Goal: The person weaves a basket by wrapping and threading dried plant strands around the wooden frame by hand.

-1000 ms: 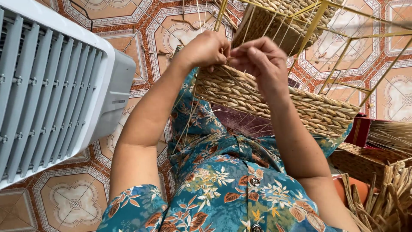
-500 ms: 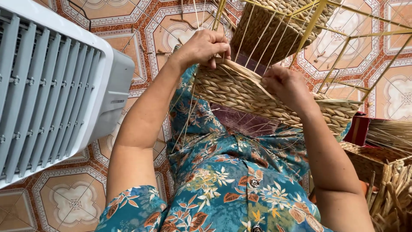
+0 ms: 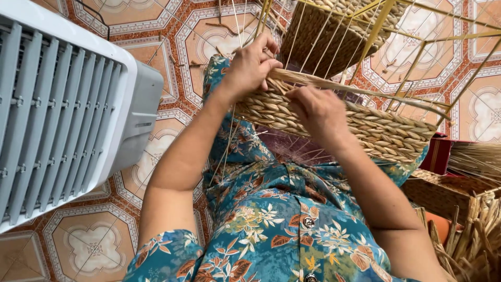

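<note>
A half-woven straw basket (image 3: 386, 130) on a yellow wire frame (image 3: 412, 68) rests on my lap. My left hand (image 3: 253, 65) grips the near left corner of the woven wall and pinches the end of a long twisted straw strand (image 3: 365, 93) that runs right across the basket's top edge. My right hand (image 3: 318, 112) presses on the woven rim in the middle, fingers curled over the strand. The far woven side of the basket (image 3: 323, 36) shows behind the wires.
A large grey and white slatted fan unit (image 3: 62, 115) stands close on the left. Patterned floor tiles (image 3: 172, 31) lie below. At the right sit a bundle of loose straw (image 3: 477, 156), a woven piece (image 3: 443, 190) and more straw (image 3: 469, 240).
My right hand has moved from the left corner out to the right and back to the middle of the rim. The strand now lies stretched along the top edge.
</note>
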